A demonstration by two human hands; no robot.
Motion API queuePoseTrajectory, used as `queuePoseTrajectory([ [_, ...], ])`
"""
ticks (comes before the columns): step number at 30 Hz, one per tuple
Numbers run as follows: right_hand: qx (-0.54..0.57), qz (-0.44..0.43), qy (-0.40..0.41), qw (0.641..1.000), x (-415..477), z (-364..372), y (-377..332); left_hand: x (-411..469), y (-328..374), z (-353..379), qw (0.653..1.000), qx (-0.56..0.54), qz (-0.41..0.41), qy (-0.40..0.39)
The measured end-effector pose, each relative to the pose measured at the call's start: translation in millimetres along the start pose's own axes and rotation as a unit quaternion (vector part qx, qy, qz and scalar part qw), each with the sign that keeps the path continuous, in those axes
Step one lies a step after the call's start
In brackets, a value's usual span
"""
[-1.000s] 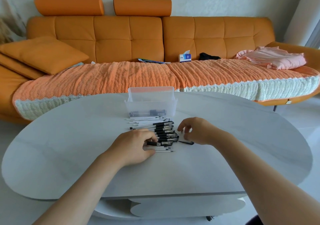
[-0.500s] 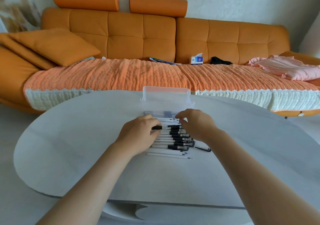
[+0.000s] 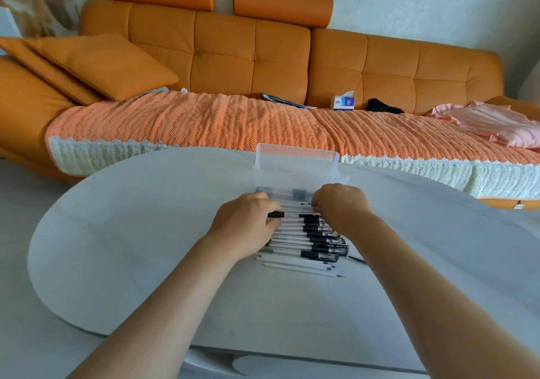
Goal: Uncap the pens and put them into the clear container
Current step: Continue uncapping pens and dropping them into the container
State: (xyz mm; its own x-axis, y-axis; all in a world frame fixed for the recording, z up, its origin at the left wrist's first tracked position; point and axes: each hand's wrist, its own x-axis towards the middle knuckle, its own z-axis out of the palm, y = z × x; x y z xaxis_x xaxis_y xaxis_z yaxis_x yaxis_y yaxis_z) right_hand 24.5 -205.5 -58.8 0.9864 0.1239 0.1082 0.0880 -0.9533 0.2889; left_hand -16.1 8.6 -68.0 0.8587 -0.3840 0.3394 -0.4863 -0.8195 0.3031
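The oval white table [image 3: 146,247] carries everything as before, and the clear container [image 3: 295,162] stands where it did, just beyond both hands and touching the far edge of the pile. A few dark pieces lie in its bottom; whether they are caps or pens cannot be told.

The pile of pens [image 3: 309,247] lies in its row between the two wrists and runs back toward the person. Most of the pens show black caps or grips.

What has changed is the hands. A second ago the left hand [image 3: 245,226] rested on the near end of the pile and the right hand [image 3: 342,206] hovered off to the pile's right. Both have now travelled to the far end, next to the container, and have closed in on one pen [image 3: 292,214]. The left fingers curl round its black end. The right fingertips curl down on the white barrel at the other end, so the hands stand close together, joined by that pen.

That reads as a cap pull being set up: the pen is gripped at both ends, not yet separated and not yet in the container.
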Motion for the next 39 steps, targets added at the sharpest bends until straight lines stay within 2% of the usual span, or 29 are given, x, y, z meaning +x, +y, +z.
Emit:
queuePoseTrajectory([
  [7,0.05,-0.013,0.054,0.997,-10,-8,0,-1,-1,-1,0.999,0.0,0.007,0.046],
  [10,0.168,-0.002,0.055,0.984,-23,-18,5,0,-2,-3,0.995,0.015,0.02,0.101],
  [12,0.263,0.006,0.05,0.963,-34,-22,9,0,-4,-3,0.992,0.026,0.022,0.124],
  [14,0.35,0.009,0.043,0.936,-44,-25,11,-1,-4,-4,0.99,0.03,0.026,0.132],
  [16,0.391,0.004,0.037,0.92,-52,-25,15,-3,-1,-5,0.991,0.023,0.024,0.127],
  [27,0.43,-0.048,0.008,0.901,-77,-23,23,-8,28,6,0.996,-0.024,0.041,0.075],
  [30,0.45,-0.027,-0.01,0.892,-80,-21,29,-8,32,8,0.996,-0.031,0.043,0.078],
  [39,0.455,0.054,0.01,0.889,-80,-14,45,-7,26,5,0.994,-0.03,0.004,0.108],
])
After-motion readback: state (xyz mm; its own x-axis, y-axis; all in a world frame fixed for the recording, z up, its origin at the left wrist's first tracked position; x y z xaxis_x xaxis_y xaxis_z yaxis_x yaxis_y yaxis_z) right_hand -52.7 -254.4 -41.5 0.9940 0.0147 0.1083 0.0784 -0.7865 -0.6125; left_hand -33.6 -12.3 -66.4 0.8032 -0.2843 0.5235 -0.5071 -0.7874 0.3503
